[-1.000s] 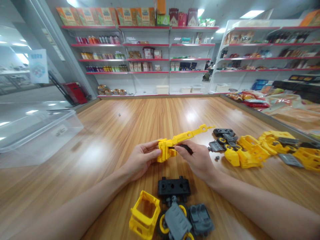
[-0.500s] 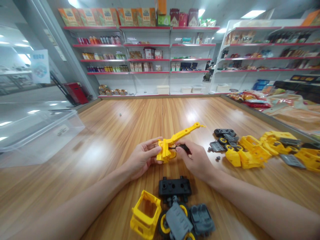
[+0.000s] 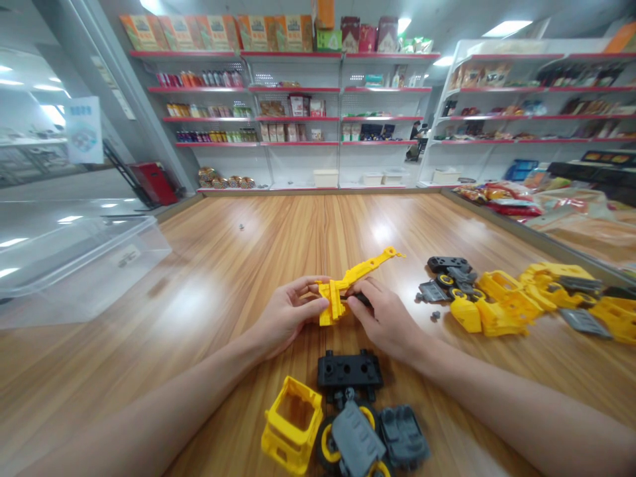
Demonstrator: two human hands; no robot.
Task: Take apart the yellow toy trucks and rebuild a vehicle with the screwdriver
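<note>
My left hand [image 3: 294, 313] is closed round the base of a yellow toy crane arm [image 3: 365, 267], whose boom points up to the right with a small hook at its tip. In my right hand [image 3: 386, 317] is a black-handled screwdriver [image 3: 361, 300], its shaft directed left into the crane base; the tip is hidden. Below the hands lie a black chassis plate [image 3: 350, 371], a yellow cab frame [image 3: 292, 425], a grey part over yellow-hubbed wheels [image 3: 358, 437] and a grey seat piece [image 3: 403, 434].
At right lie several yellow toy parts [image 3: 507, 305], a black plate [image 3: 448, 264] and a small grey piece [image 3: 436, 316]. A clear plastic bin [image 3: 84, 271] stands at left. A tiny part [image 3: 242, 227] lies farther back on the wooden table [image 3: 278, 238]. Stocked shelves [image 3: 293, 89] stand behind.
Both hands have shifted slightly right with the crane arm, which has turned a little. The screwdriver sits closer to the crane base, with less of its shaft showing.
</note>
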